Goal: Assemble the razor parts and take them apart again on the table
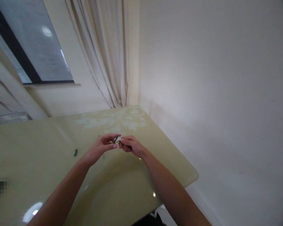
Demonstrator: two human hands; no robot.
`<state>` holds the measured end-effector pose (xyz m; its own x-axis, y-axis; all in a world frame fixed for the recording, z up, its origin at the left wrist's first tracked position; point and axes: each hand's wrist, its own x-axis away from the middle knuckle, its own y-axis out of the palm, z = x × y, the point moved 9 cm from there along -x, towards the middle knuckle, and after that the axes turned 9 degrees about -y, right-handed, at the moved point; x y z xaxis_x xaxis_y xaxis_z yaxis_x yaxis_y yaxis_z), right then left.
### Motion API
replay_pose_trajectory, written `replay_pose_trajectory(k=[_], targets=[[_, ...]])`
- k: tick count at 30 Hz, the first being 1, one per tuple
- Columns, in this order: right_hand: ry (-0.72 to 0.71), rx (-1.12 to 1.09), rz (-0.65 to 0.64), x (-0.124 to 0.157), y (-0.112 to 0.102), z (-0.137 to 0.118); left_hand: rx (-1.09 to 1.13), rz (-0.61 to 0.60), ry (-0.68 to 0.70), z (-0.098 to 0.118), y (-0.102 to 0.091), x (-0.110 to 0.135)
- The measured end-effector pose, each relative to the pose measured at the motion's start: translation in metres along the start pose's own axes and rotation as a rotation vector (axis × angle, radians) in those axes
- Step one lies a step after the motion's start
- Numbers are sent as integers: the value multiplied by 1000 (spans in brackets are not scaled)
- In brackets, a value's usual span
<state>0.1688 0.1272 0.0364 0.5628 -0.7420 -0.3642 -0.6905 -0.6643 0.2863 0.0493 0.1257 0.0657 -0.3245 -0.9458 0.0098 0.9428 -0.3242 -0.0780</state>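
Observation:
Just above the table, both of my hands meet at a small silver-and-black item (118,139) too small to name. Its middle is shiny and pale, with a narrow dark piece at the left end. My right hand (132,146) is closed, pinching the right end between thumb and fingers; a dark part shows under the fingers. The fingers and thumb of my left hand (103,145) curve around the dark left end, and their exact contact is hard to make out. Left of my left wrist, a small dark green stick-shaped piece (75,152) lies on the table.
The glossy yellow-green table (49,163) has a pale floral pattern near its far corner. A wall (214,78) runs along its right side. Behind stand a curtain (108,47) and a window (37,40). A pixelated dark patch covers the left edge.

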Motion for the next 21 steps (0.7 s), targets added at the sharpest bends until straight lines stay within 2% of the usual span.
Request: replay_pose_trajectory(k=[2,5,9,12,15,21], targets=[[-16,-13,36,-1,-6,-2,-50,87,33,2,-8,-2],[-65,-74,203,-4,-28,-9,-296,222,26,-2,-12,-17],[-153,-172,427,-3,-62,-18,-818,232,-98,-20,16,-60],[-189,-200,533,2,-81,-20,-841,213,-155,-34,40,-94],[-205,-209,601,8,-94,-23,-814,207,-230,-54,55,-117],[-239,-218,672,16,-103,-31,-749,270,-330,-86,55,-129]])
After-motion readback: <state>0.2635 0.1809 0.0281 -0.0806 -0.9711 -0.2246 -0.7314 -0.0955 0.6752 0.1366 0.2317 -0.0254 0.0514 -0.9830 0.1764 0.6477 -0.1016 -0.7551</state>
